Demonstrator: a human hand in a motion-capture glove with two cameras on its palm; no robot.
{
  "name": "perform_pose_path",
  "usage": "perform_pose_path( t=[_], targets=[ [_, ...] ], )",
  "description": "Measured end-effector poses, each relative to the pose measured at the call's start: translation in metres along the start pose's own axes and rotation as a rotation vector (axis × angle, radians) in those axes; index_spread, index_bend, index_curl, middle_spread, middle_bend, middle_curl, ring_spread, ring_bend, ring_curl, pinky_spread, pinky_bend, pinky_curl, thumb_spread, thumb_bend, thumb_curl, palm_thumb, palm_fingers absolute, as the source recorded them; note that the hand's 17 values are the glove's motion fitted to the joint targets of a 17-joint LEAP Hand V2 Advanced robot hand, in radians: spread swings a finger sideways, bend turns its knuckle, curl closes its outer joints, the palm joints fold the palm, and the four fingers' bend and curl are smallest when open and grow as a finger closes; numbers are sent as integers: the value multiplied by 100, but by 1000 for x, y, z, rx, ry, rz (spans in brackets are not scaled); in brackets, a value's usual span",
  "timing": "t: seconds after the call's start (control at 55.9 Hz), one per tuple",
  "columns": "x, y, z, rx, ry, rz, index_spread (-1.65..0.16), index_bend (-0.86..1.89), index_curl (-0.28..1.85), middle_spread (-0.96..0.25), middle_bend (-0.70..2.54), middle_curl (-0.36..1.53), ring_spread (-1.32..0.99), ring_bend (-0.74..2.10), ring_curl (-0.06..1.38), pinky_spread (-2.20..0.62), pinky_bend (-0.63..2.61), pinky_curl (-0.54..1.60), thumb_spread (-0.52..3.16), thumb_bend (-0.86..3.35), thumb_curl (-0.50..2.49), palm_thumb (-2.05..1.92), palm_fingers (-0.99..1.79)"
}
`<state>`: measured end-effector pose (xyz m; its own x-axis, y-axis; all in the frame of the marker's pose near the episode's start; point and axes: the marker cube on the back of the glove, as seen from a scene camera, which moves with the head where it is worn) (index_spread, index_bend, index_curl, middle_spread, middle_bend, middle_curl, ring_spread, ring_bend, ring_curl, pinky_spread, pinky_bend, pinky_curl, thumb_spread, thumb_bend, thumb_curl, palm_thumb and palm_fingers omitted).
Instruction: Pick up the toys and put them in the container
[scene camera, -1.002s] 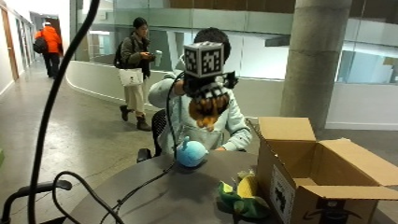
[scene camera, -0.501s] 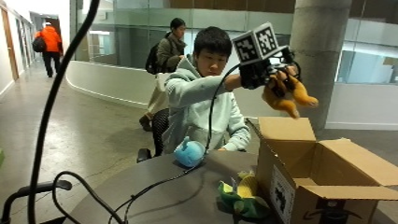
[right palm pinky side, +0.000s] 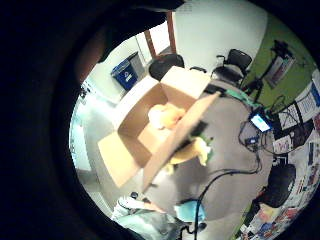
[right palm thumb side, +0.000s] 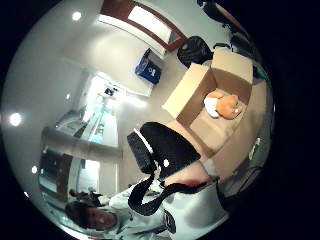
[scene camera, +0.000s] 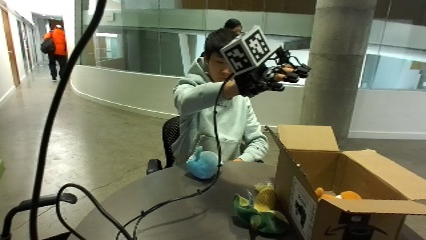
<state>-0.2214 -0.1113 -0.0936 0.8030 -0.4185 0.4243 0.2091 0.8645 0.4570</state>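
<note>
1. the gloved right hand (scene camera: 274, 77) is raised high above the table (scene camera: 166, 210), up beside the cardboard box (scene camera: 346, 185). its fingers look spread and relaxed, and nothing shows in them, so i read the hand as empty.
2. an orange plush toy (scene camera: 336, 195) lies inside the box, just peeking over the near wall in the outside view. both palm views show it on the box floor, pale on one side and orange on the other (right palm thumb side: 223, 105).
3. two toys are not yet in the box. a blue plush toy (scene camera: 202, 164) sits on the table near the person's chest, well apart from the box. a yellow-and-green plush toy (scene camera: 261, 210) lies on the table just beside the box's outer wall, seemingly touching it.
4. handling, as a judgement: both remaining toys look soft and light, stuffed cloth with no hard parts showing. they should squash under the fingers rather than slip, and a drop would do them no harm.
5. where to take hold: the blue one is rounded, so a grasp over its top round the body suits it. the yellow-and-green one is lumpier, with leafy green flaps low down. take it round the yellow middle rather than by a flap, which could let it dangle and catch on the box flap (scene camera: 307, 138).
6. the box's flaps stand open, so dropping in from above looks unobstructed.
</note>
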Motion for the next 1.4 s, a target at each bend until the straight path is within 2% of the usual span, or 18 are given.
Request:
perform_pose_path(
  t=[0.125, 0.268, 0.411, 0.519, 0.68, 1.109, 1.252, 1.27, 1.306, 1.395],
  targets=[
    [37, 30, -19, 52, -38, 41, -28, 20, 58, -6, 21, 47, -6, 17, 23, 1, 49, 30, 112, -5, 36, -6, -2],
    [119, 56, -2, -116, 20, 54, -27, 20, 57, -6, 22, 47, -8, 19, 23, 0, 46, 30, 130, 3, 34, 5, 7],
    [161, 70, 40, -248, 172, 80, -26, 19, 56, -6, 21, 46, -8, 18, 24, 0, 46, 32, 147, 12, 37, 19, 3],
    [176, 84, 73, -355, 272, 86, -26, 16, 54, -7, 18, 45, -8, 14, 22, 0, 49, 33, 150, 12, 38, 19, -9],
    [190, 92, 115, -416, 399, 25, -27, 14, 48, -10, 12, 39, -8, 13, 20, -1, 53, 34, 145, 7, 35, 15, -21],
    [199, 84, 205, -550, 419, -77, -29, 16, 39, -13, 14, 30, -9, 14, 17, -2, 48, 35, 122, -2, 31, 4, -20],
    [207, 83, 223, -578, 485, -114, -30, 17, 39, -14, 35, 37, -11, 12, 14, -3, 35, 33, 118, -1, 31, 7, -6],
    [207, 83, 224, -571, 487, -115, -30, 18, 39, -14, 49, 41, -11, 12, 14, -3, 29, 31, 117, -1, 31, 7, 3],
    [207, 83, 226, -559, 484, -117, -30, 21, 40, -14, 55, 43, -11, 13, 13, -3, 24, 30, 117, -1, 31, 8, 7],
    [208, 85, 230, -532, 483, -135, -24, 46, 45, -12, 80, 50, -15, 22, 14, -3, 4, 19, 117, 0, 32, 13, 40]
  ],
)
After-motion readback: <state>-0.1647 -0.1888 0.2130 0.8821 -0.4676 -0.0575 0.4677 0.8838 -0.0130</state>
